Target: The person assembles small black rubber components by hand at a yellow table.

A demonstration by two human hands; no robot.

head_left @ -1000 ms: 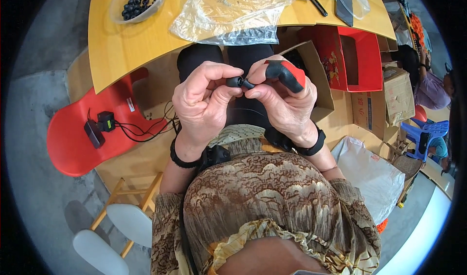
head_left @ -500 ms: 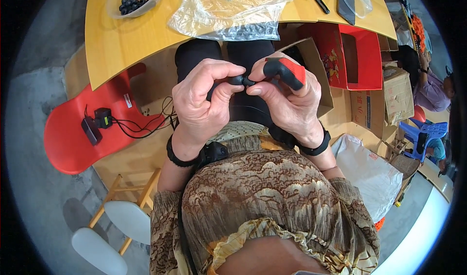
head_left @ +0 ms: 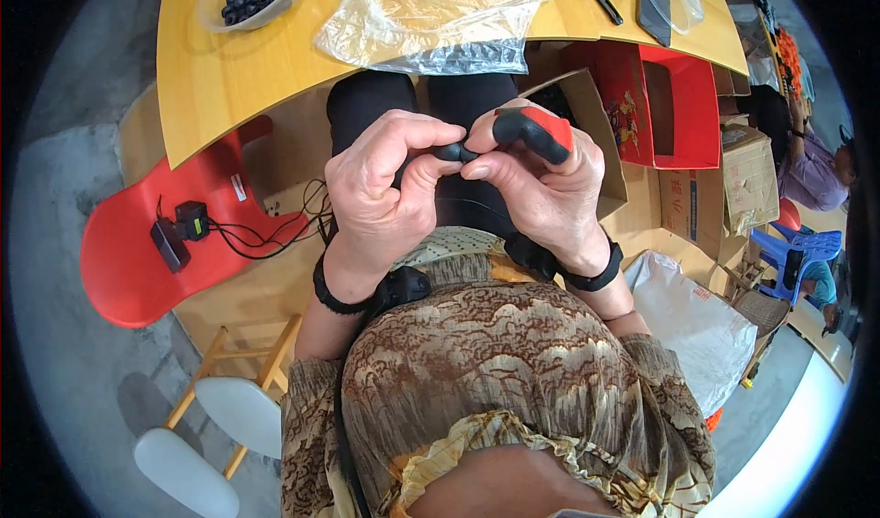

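— Where is the camera sitting?
— It is sitting on the person's head, looking steeply down, close over the lap and the yellow table (head_left: 220, 78).
— Is a second view sharing anything?
— Only this one fisheye view is showing.

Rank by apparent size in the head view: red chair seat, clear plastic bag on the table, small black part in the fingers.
1. red chair seat
2. clear plastic bag, close to the seat in extent, so unsure
3. small black part, clearly smallest

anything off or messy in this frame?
Nothing spilled or damaged. Both hands, left hand and right hand, pinch a small black part over the lap. Oddest detail: a red-and-black cover on one right finger.
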